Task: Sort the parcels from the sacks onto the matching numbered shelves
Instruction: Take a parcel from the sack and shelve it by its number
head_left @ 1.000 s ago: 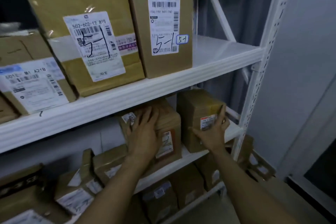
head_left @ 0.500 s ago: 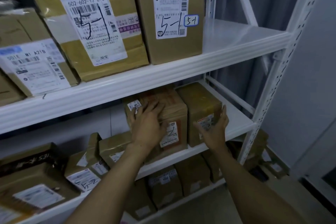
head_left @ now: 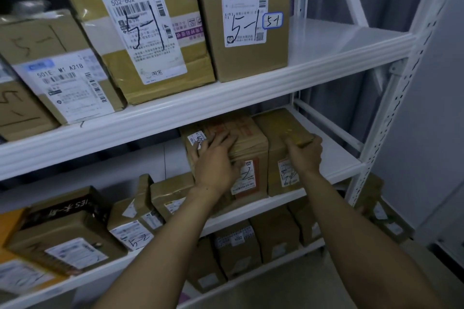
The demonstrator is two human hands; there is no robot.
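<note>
My right hand (head_left: 305, 155) is curled over the top front edge of the small parcel (head_left: 276, 128), gripping it; that parcel stands on the middle shelf (head_left: 336, 155) straight ahead of the hand, label toward me, its length running back into the rack as far as I can judge; my left hand (head_left: 216, 160) lies flat, fingers straight and spread, on the bigger parcel (head_left: 251, 140) touching the small parcel's left side; so any nudge deeper falls to the right hand; right of the small parcel comes shelf board, then the white upright (head_left: 376, 143); just above it the upper shelf lip (head_left: 226, 100) limits headroom; below it sit more parcels (head_left: 238, 246).
</note>
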